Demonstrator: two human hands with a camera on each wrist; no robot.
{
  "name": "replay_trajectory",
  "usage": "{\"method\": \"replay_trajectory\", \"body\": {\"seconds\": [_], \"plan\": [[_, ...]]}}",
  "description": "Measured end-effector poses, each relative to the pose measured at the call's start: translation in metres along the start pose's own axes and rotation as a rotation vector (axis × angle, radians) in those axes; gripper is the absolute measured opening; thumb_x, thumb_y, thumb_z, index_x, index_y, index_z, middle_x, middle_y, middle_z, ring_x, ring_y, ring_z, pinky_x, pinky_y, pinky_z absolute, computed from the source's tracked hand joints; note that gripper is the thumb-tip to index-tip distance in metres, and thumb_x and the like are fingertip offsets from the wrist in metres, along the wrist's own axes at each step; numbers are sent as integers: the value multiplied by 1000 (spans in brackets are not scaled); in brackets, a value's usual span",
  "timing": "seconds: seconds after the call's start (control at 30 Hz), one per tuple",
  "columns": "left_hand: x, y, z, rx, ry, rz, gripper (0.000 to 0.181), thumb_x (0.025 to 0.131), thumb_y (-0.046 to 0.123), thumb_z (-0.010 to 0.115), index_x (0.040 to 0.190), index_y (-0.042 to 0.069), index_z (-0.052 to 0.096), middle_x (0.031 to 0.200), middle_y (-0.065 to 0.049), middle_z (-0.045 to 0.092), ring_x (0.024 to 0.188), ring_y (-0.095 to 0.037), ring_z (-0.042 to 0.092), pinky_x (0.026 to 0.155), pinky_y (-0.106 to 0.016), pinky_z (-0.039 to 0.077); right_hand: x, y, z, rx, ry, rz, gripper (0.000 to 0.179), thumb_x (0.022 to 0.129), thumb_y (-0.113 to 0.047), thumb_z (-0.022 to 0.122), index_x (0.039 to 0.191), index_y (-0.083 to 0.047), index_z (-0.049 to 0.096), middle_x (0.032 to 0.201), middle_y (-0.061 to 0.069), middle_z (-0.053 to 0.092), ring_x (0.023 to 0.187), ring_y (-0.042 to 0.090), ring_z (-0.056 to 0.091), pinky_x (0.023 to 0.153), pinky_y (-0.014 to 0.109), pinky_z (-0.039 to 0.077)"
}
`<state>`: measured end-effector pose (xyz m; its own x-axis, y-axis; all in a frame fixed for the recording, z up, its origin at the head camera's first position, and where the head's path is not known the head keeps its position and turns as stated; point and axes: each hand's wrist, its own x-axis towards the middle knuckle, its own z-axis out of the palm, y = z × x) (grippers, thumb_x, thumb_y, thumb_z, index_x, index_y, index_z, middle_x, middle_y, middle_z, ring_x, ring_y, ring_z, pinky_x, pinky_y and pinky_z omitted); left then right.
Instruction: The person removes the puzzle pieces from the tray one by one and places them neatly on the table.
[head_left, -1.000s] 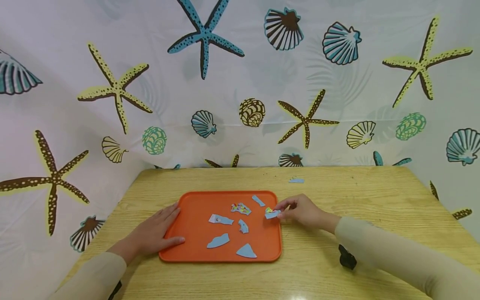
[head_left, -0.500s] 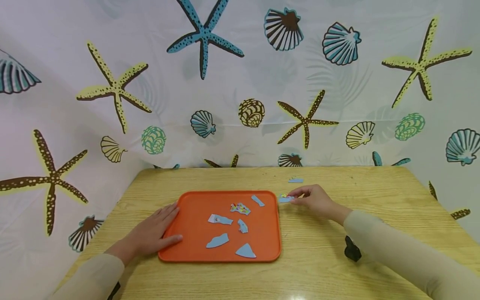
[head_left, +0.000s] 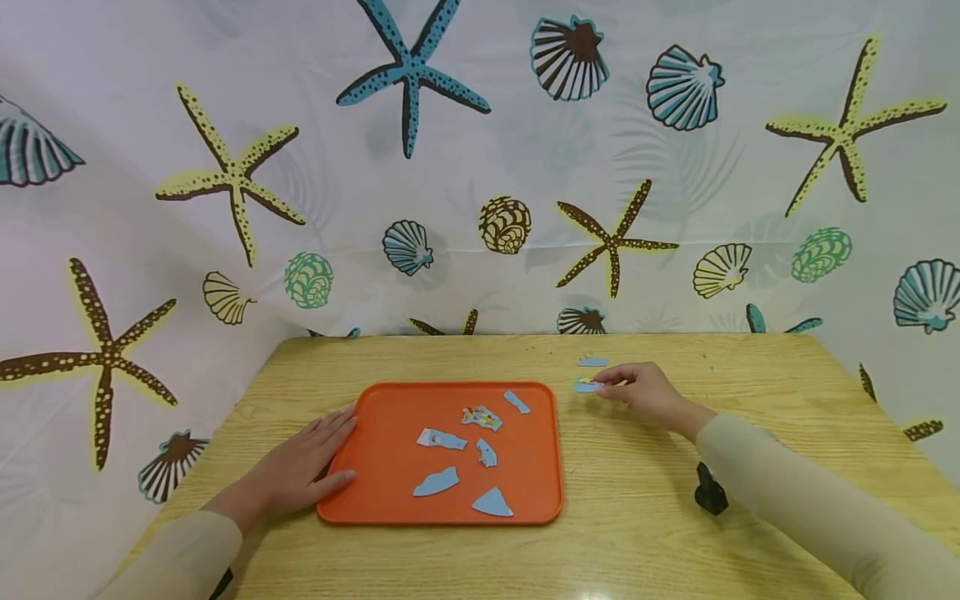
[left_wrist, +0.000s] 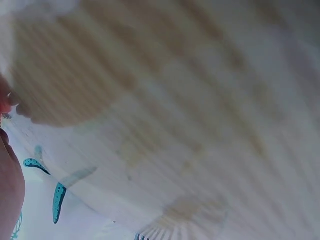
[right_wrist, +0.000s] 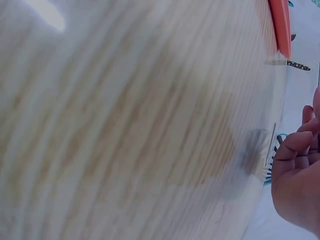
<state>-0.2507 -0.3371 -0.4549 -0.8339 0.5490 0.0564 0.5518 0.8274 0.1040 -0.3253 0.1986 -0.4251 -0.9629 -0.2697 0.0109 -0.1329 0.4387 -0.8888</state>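
My right hand (head_left: 637,390) pinches a small flat light-blue piece (head_left: 587,387) with a yellow patch between thumb and fingers. It is over the wooden table, just beyond the right edge of the orange tray (head_left: 390,512). A narrow light-blue strip (head_left: 592,362) lies on the table slightly behind it. In the right wrist view, the same hand (right_wrist: 300,175) shows curled fingers at the right edge. My left hand (head_left: 300,462) rests on the tray's left rim with fingers extended, and only a sliver of it shows in the left wrist view.
Several irregular pieces lie spread in the tray: a multicoloured one (head_left: 482,417), a triangular one (head_left: 492,502), a wavy-edged one (head_left: 437,482) and other light-blue ones. A curtain (head_left: 480,167) printed with starfish and shells hangs behind the wooden table (head_left: 675,533).
My right hand has carried the yellow-patched piece from the tray's right side out over its rim, to the table near the narrow strip. My left hand has stayed at the tray.
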Motion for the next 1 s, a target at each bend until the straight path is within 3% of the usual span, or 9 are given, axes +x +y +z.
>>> {"method": "replay_trajectory", "body": {"seconds": [0.17,0.3,0.37,0.47,0.6,1.0], "plan": [[-2,-2,-1,1,2,13,82,97,59,44,154,4,24,160,-10,18,145,-29,18,114,-21,-5,7,4,-6,-37,27,22,28,91,-16,70,114,0,70,106,11,65,89,28,57,69,36,50],[-2,-1,-3,1,18,25,82,97,58,45,153,3,25,159,-12,21,145,-31,20,111,-16,-8,11,8,-11,-68,49,52,28,91,-18,71,113,-2,71,118,14,63,95,25,55,75,34,48],[-1,0,-4,8,22,23,82,97,58,45,153,3,25,159,-11,21,144,-30,20,114,-20,-4,13,9,-13,-76,55,67,29,91,-19,71,114,-1,71,118,15,63,97,24,55,77,34,48],[0,1,-5,13,9,7,82,97,59,43,154,3,24,160,-10,20,145,-29,19,118,-35,6,17,12,-16,-86,59,83,29,92,-19,70,115,-1,70,112,13,65,94,24,56,75,34,48],[1,1,-6,10,-7,-7,83,97,60,42,154,4,23,160,-9,18,145,-29,19,114,-50,19,22,15,-19,-107,56,90,27,93,-17,68,114,-1,70,103,9,66,86,23,55,70,32,46],[-3,1,-1,-4,-6,-14,81,97,60,42,155,6,23,160,-7,18,144,-26,22,113,-50,22,32,18,-11,-121,64,116,29,92,-17,69,115,1,69,108,13,65,83,21,50,67,29,43]]}}
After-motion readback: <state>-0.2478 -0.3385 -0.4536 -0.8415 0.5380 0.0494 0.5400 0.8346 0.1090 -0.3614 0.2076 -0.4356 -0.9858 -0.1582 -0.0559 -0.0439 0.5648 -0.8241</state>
